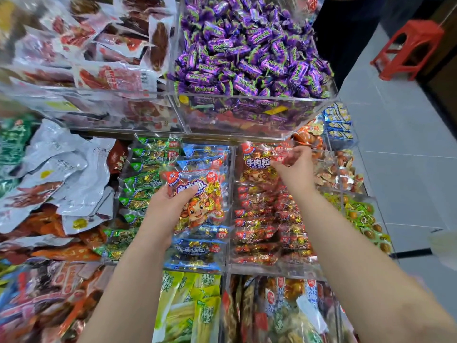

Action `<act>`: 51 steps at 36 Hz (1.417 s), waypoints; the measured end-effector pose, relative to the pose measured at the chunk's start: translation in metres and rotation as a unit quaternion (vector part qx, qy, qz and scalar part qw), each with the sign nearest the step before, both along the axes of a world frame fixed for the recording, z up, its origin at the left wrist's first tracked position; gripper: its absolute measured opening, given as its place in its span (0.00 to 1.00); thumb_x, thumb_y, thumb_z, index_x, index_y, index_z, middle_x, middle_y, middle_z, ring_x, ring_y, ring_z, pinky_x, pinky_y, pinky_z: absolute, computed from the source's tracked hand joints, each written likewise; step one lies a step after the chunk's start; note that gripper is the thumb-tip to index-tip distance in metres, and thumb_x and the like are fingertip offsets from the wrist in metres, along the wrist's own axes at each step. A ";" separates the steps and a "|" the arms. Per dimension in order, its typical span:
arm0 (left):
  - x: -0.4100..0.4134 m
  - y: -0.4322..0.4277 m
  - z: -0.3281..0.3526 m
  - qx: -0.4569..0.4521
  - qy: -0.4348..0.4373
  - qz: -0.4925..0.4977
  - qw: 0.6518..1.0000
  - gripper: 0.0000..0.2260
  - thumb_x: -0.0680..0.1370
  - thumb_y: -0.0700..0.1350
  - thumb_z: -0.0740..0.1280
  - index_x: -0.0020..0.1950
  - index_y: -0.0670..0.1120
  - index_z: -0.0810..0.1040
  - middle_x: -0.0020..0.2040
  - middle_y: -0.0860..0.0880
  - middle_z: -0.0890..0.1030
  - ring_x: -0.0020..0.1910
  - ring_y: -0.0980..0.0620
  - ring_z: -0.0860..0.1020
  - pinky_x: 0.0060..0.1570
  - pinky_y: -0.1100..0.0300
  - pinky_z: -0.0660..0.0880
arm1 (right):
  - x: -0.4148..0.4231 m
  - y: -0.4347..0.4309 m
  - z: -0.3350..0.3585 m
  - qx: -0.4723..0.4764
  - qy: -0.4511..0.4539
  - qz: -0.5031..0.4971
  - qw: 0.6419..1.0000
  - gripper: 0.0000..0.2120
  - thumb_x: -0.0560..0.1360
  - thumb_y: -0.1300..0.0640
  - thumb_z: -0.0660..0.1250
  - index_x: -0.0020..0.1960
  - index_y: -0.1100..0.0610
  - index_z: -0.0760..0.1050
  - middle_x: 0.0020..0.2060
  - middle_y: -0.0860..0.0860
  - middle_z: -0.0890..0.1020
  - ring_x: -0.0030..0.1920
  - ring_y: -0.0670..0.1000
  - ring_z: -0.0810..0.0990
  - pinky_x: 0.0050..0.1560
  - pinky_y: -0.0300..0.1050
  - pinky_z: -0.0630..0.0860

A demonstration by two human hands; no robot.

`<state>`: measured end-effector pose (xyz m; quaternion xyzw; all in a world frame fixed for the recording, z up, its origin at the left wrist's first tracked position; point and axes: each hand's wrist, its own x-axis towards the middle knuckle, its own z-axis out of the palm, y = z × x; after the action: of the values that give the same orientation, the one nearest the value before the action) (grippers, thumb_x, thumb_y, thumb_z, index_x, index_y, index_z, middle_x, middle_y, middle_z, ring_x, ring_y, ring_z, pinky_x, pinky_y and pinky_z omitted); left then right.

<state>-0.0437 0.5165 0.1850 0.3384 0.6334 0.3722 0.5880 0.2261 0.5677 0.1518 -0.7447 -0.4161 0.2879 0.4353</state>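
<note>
The red clear-plastic packet of foil-wrapped beef cubes with a cartoon calf on its front (197, 201) sits in the left hand (164, 209), thumb laid across its face and fingers curled under its back, held above the row of blue packets of the same snack (197, 253) rather than above its own kind. The right hand (294, 169) reaches to the far end of the clear acrylic bin of red packets (272, 271) and pinches the top edge of a second red packet (261, 158) between thumb and fingertips, holding it upright. This looks like tidying or filling the red row. To do it well, the right hand should tip the standing packets back to open a slot, and the left should carry its packet across the divider and slide it in face forward, with a light grip so the wrapper does not crumple. The pinched packet reads "牛肉粒" and "Beef cubes", and a blue one reads "牛肉粒". Left of the blue row lie green packets (141, 184). Above, the purple twist-wrapped sweets (247, 45) bear lettering like "Kpokant".
</note>
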 end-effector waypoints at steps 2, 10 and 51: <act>0.000 0.001 -0.001 -0.002 0.001 -0.003 1.000 0.10 0.74 0.48 0.72 0.53 0.48 0.79 0.46 0.48 0.86 0.49 0.44 0.84 0.59 0.39 0.75 | -0.005 -0.004 -0.009 0.021 0.023 -0.045 0.998 0.24 0.67 0.53 0.76 0.53 0.52 0.63 0.45 0.50 0.75 0.44 0.47 0.75 0.45 0.38 0.72; 0.000 0.002 -0.001 -0.006 0.001 -0.011 1.000 0.09 0.75 0.48 0.71 0.53 0.47 0.79 0.45 0.48 0.86 0.47 0.44 0.84 0.55 0.42 0.78 | -0.006 -0.031 -0.036 -0.040 0.032 -0.018 0.999 0.26 0.72 0.48 0.71 0.65 0.54 0.66 0.56 0.48 0.76 0.54 0.48 0.75 0.56 0.43 0.72; 0.026 0.004 0.017 0.015 -0.023 -0.051 0.998 0.07 0.78 0.45 0.68 0.54 0.45 0.79 0.50 0.44 0.84 0.52 0.43 0.82 0.54 0.44 0.79 | -0.014 -0.080 -0.014 -0.032 0.148 0.013 0.988 0.05 0.75 0.50 0.66 0.50 0.50 0.75 0.46 0.45 0.80 0.48 0.44 0.78 0.43 0.35 0.73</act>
<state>-0.0181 0.5205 0.2024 0.3703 0.5960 0.3589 0.6156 0.2122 0.4873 0.1376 -0.7021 -0.3471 0.4133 0.4645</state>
